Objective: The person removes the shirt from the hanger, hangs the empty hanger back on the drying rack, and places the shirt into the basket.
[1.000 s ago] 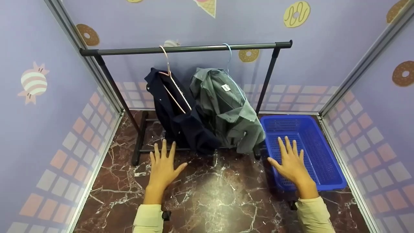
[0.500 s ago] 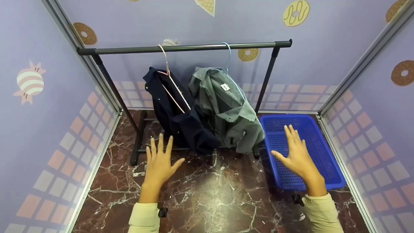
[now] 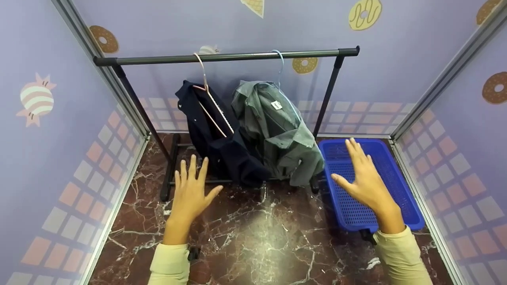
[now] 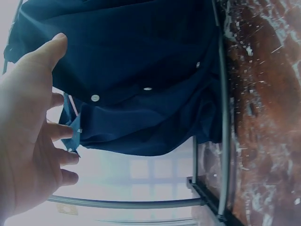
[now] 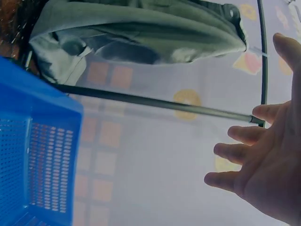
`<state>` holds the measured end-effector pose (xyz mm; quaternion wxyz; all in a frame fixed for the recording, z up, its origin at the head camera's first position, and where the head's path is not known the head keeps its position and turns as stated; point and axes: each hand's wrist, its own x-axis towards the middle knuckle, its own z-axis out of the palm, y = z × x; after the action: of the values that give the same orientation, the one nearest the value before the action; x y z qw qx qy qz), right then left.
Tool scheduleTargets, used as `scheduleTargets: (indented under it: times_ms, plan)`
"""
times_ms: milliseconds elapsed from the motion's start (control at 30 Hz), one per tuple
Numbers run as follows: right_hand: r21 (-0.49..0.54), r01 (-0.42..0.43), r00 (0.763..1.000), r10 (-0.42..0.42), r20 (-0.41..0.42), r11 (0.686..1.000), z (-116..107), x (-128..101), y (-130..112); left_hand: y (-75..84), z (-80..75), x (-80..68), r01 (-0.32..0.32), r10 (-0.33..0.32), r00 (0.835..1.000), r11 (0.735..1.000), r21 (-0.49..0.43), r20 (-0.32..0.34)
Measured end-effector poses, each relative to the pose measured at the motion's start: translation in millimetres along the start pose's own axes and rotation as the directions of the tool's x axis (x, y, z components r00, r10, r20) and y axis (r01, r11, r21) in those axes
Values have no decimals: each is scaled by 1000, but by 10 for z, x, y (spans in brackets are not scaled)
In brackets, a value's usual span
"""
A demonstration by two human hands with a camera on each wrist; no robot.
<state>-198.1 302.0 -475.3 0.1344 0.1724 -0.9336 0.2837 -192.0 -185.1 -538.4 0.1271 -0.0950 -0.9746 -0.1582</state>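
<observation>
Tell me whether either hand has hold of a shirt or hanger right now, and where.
Nothing is held. The left hand is spread open near the navy shirt; the right hand is open over the blue basket.

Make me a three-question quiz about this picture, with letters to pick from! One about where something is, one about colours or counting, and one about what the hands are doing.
1. Where is the basket?
A. hanging on the rail
B. on the floor, right of the rack
C. under the dark shirt

2. How many shirts hang on the rail?
A. one
B. two
C. four

3. What are the hands doing?
A. both open, holding nothing
B. both gripping hangers
C. one squeezing a shirt

Answers:
1 B: the blue basket sits on the floor beside the rack.
2 B: a navy shirt and a green shirt hang from the rail.
3 A: the left hand and right hand have spread fingers.
</observation>
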Motion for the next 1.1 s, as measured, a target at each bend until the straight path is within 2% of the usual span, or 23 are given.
scheduleTargets:
  times_ms: [233,400,500,600,800,967,1100]
  plan:
    - [10,77,991,-75,-111,997,-6,78,-247,35,-137,63,-36,35,998,999,-14,-45]
    - [33,185,956,-172,-236,982,29,118,-440,46,-190,97,-65,64,995,998,-17,-71]
    - [70,259,933,-230,-275,963,49,166,-556,54,-242,123,-87,85,993,996,-10,-83]
    - [110,304,927,-267,-261,946,64,236,-677,58,-304,162,-107,105,988,994,-11,-109]
    - [165,331,936,-301,-180,929,125,402,-888,74,-434,258,-141,139,977,990,-2,-161]
    - [202,344,936,-318,-149,917,252,570,-1038,64,-512,335,-149,147,978,989,-7,-149]
    - [223,325,945,-305,-123,919,393,710,-1148,28,-527,403,-141,135,981,989,-32,-141]
